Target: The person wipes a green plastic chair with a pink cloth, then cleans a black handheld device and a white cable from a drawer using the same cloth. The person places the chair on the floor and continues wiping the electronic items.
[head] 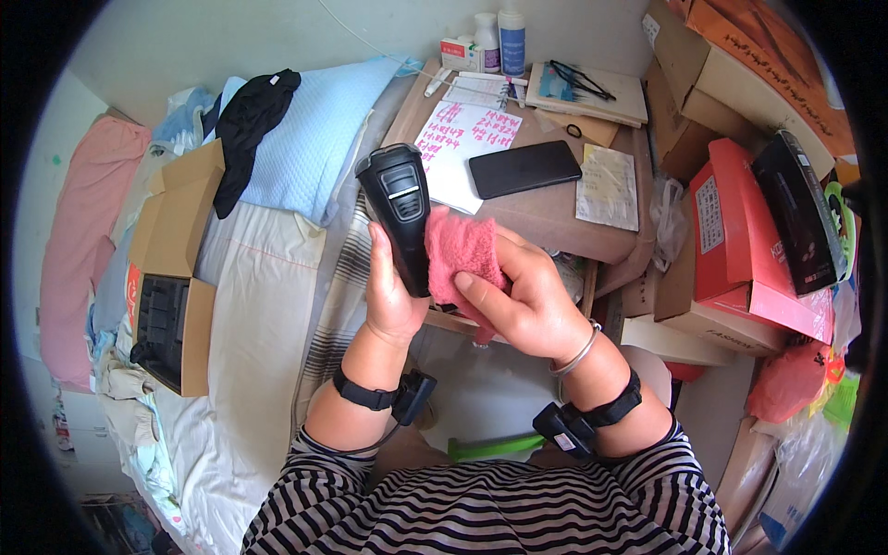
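Note:
My left hand (392, 298) holds a black handheld device (401, 201), shaped like an electric shaver, by its narrow lower end. Its wide head points up and away from me, and a silver-edged panel shows on its upper face. In my right hand (534, 298) is a pink fluffy cloth (461, 257), bunched between thumb and fingers. The cloth lies against the right side of the device's body. Some of my left fingers are hidden behind the device.
Beyond my hands a brown desk (527, 218) carries a smartphone (525, 170), handwritten paper (454, 184), a flat packet (607, 187), notebooks and bottles. An opened cardboard box (198, 340) with a black insert sits on the bed at left. Boxes, including a red one (728, 229), crowd the right.

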The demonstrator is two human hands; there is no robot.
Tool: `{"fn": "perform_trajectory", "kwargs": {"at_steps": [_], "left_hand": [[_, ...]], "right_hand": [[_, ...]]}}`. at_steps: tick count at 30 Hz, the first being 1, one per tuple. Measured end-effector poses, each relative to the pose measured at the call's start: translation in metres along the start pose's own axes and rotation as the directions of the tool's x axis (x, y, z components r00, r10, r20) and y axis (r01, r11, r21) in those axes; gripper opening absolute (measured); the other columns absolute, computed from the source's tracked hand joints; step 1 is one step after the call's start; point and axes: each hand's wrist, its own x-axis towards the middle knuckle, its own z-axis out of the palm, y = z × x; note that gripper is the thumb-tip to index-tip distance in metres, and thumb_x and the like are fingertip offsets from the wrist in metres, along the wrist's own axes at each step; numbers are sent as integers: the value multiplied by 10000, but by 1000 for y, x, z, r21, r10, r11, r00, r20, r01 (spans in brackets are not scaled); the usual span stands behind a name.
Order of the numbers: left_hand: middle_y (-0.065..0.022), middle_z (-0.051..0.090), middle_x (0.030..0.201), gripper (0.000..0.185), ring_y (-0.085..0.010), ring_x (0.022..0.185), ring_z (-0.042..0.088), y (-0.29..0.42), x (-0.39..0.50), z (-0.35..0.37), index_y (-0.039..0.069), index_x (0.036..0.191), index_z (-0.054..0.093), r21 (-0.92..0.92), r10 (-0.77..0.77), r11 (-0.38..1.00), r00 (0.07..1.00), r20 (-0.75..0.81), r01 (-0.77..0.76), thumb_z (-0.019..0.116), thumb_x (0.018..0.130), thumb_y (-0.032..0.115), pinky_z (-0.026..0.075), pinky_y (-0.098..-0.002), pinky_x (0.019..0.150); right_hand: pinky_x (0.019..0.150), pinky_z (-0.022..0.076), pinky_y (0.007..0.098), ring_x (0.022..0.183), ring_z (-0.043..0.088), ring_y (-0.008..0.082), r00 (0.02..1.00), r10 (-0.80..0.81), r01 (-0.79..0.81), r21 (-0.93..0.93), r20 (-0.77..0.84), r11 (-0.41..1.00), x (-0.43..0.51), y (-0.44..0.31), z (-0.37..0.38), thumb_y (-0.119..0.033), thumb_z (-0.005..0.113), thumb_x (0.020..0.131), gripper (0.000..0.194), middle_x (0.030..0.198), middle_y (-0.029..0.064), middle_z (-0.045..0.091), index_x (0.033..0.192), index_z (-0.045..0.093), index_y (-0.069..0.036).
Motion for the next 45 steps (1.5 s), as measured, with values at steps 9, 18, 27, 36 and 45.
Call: {"fn": "perform_trajectory", "kwargs": {"at_steps": [9,18,27,36,45], "left_hand": [[-109,582,1085,660,-249,1021,572,2,4,-10,54,1303,537,-257,5,966,995,96,20,455,993,631,490,-404,941],[-120,592,1050,500,-225,901,608,5,-7,4,90,1299,503,-255,-144,953,985,99,165,391,1060,514,520,-372,877],[-129,550,1420,504,-247,1292,538,9,3,-1,39,1453,452,-212,-58,976,997,-43,48,355,1063,344,389,-412,1123],[-106,515,1423,588,-211,1313,502,-4,-8,17,21,1495,371,104,-73,991,996,-47,78,565,946,111,386,-365,1117],[-88,588,1268,522,-185,1160,595,-5,-5,10,47,1372,452,54,-80,995,997,-8,80,642,886,39,490,-331,996]], "right_hand": [[812,500,412,944,593,399,966,-26,84,-219,259,972,-8,9,12,-99,688,860,171,1038,178,582,960,599,8],[780,516,474,894,600,416,969,-209,223,-105,127,969,-8,6,27,-74,647,782,183,962,194,572,939,586,-2],[712,500,440,783,603,388,975,-119,98,-118,-188,988,0,9,-3,-93,663,831,170,835,191,607,973,630,-7],[739,504,391,803,597,346,979,-168,118,-344,-117,932,1,11,1,-103,696,887,216,943,172,604,1052,628,18],[770,505,382,816,613,318,986,-129,92,-290,-110,953,0,11,-1,-103,671,916,180,925,164,616,1050,657,16]]}}
